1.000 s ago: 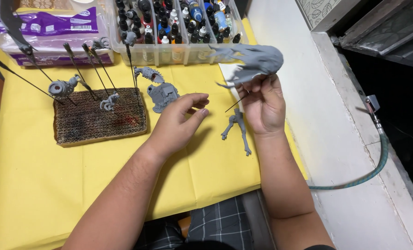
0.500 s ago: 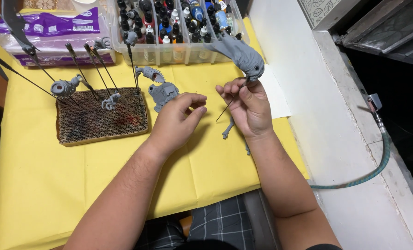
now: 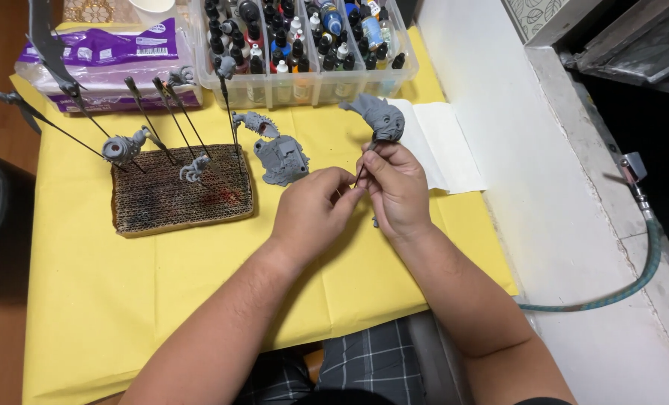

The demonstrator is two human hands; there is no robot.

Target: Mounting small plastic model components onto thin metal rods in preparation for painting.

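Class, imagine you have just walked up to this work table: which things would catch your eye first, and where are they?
First, the right hand at the centre, holding a grey model part up on a thin stick, with the left hand touching the stick's lower end. Next, the cardboard block on the left of the yellow tablecloth, bristling with more grey parts on sticks. Behind stands a clear box of paint bottles.

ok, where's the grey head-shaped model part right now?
Head view: the grey model part sits on a thin stick above the right hand, right of centre, just before the clear paint-bottle box.

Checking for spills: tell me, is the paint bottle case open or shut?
Open: the clear paint bottle case shows no lid, bottle caps exposed.
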